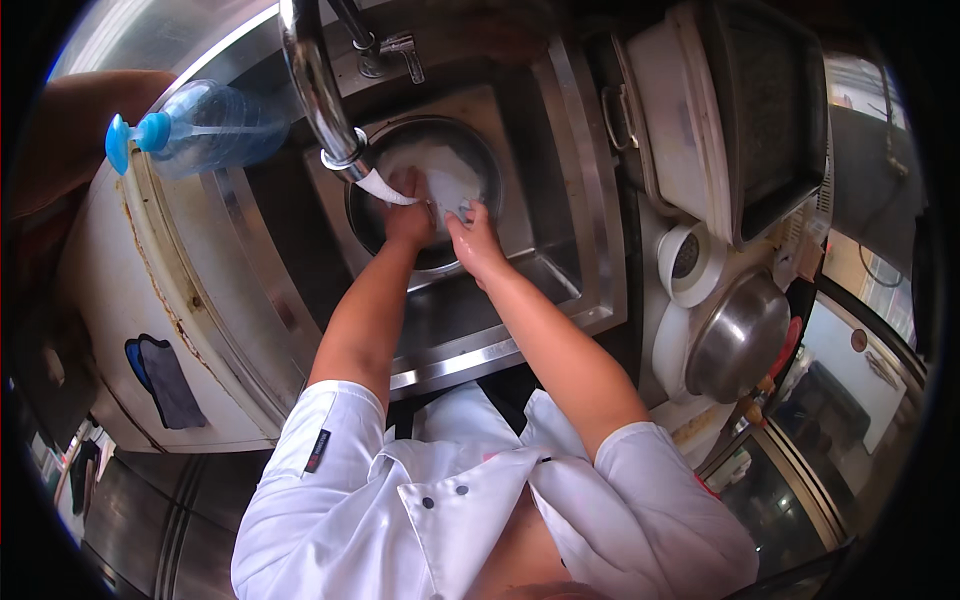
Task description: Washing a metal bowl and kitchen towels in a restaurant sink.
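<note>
A round metal bowl (491, 161) rests in the stainless steel sink (525, 277), with whitish contents (454, 176) that I cannot identify. Water (385, 189) runs in a white stream from the chrome faucet (309, 71) towards my left hand (410, 217). That hand reaches into the bowl, its fingers partly hidden behind the stream and blurred. Beside it, my right hand (477, 238) is wet and bent at the bowl's near right side, thumb and fingers around the edge of the white contents. Whether either hand grips something is unclear.
Left of the sink lies a clear blue pump bottle (217, 131), near another person's arm (82, 135). Stacked tubs (675, 112), a white bowl (679, 262) and a steel bowl (739, 337) stand to the right. A faucet lever (409, 56) sits behind.
</note>
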`<state>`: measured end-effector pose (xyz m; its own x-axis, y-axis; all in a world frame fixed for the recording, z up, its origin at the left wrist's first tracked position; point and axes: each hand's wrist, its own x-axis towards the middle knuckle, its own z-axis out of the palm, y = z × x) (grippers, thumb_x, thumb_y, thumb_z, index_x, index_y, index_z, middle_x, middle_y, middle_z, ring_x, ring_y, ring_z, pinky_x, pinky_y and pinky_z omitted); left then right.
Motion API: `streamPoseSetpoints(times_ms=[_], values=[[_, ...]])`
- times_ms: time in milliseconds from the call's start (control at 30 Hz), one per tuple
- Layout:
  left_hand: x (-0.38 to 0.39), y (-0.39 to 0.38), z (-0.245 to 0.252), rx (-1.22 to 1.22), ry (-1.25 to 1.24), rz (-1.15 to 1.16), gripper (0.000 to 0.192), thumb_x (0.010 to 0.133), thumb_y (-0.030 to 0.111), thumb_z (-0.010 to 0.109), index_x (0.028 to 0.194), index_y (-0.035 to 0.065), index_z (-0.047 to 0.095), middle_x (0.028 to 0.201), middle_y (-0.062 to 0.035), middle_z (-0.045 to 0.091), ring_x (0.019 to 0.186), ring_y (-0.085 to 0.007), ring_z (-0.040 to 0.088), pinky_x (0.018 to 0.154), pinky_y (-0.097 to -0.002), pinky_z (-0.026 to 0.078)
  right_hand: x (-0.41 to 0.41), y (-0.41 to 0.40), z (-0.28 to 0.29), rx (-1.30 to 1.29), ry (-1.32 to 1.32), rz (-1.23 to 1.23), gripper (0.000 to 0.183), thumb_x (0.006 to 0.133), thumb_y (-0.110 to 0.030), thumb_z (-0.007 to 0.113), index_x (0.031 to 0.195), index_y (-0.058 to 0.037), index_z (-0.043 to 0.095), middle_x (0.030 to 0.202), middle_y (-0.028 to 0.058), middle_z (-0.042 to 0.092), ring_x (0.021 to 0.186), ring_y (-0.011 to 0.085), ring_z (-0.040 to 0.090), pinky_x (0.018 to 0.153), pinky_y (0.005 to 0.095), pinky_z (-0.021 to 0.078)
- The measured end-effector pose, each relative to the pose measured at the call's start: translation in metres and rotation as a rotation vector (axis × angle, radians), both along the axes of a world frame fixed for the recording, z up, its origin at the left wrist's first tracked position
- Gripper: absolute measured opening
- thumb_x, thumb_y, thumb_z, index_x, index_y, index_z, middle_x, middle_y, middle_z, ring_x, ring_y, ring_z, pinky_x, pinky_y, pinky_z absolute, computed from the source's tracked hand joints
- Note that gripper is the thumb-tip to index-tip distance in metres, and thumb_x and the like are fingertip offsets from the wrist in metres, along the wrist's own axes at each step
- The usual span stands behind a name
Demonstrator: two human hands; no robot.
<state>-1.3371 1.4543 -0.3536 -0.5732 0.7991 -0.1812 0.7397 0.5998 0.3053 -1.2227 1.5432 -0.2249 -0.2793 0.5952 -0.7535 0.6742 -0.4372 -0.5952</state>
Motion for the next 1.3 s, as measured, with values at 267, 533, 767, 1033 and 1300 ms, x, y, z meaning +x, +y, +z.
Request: streamPoseSetpoints(times_ms=[267,533,767,1033,1300], values=[[0.003,0.03,0.028,-0.314,-0.22,-0.284,0.084,0.085,0.041,0.07,0.157,0.0167,0.034,0.165,-0.0171,0.025,0.148,-0.0571,0.018,0.12,-0.0658,0.018,0.065,0.009,0.013,0.102,0.125,0.252,0.072,0.094,-0.033,0.068,0.148,0.0024,0.038,0.133,0.0212,0.055,0.087,0.0239,0.07,0.09,0.037,0.0536],[0.005,0.03,0.038,-0.113,-0.12,-0.066,0.071,0.083,0.018,0.068,0.15,0.0141,0.044,0.156,-0.0195,0.037,0.135,-0.0484,0.042,0.11,-0.0545,0.041,0.065,0.024,0.007,0.092,0.103,0.335,0.066,0.095,-0.03,0.069,0.146,0.0015,0.041,0.129,0.0207,0.061,0.092,0.0237,0.068,0.088,0.0362,0.0544],[-0.008,-0.01,-0.004,0.102,-0.441,-0.04,0.051,0.086,0.011,0.063,0.138,0.0092,0.057,0.129,-0.0239,0.061,0.108,-0.0398,0.064,0.093,-0.0432,0.053,0.044,0.017,0.009,-0.026,0.086,0.303,0.07,0.097,-0.035,0.066,0.15,0.0005,0.037,0.136,0.0202,0.057,0.112,0.0285,0.063,0.097,0.0375,0.0504],[-0.014,0.001,0.145,0.286,-1.444,0.774,0.038,0.105,0.029,0.055,0.124,-0.0039,0.059,0.117,-0.013,0.068,0.103,-0.023,0.067,0.089,-0.0368,0.053,0.012,0.044,0.008,-0.779,0.303,-0.463,0.094,0.096,-0.07,0.05,0.16,-0.0051,0.024,0.163,0.0115,0.035,0.147,0.0329,0.036,0.119,0.0496,0.0289],[-0.024,-0.016,0.215,0.327,-1.769,0.783,0.043,0.102,0.018,0.059,0.138,-0.0029,0.05,0.125,-0.0154,0.064,0.107,-0.0265,0.067,0.091,-0.0403,0.055,-0.024,0.026,-0.063,-0.845,0.51,-0.483,0.057,0.096,-0.05,0.065,0.127,-0.0025,0.065,0.131,0.0137,0.067,0.121,0.0296,0.063,0.106,0.0437,0.0462]])
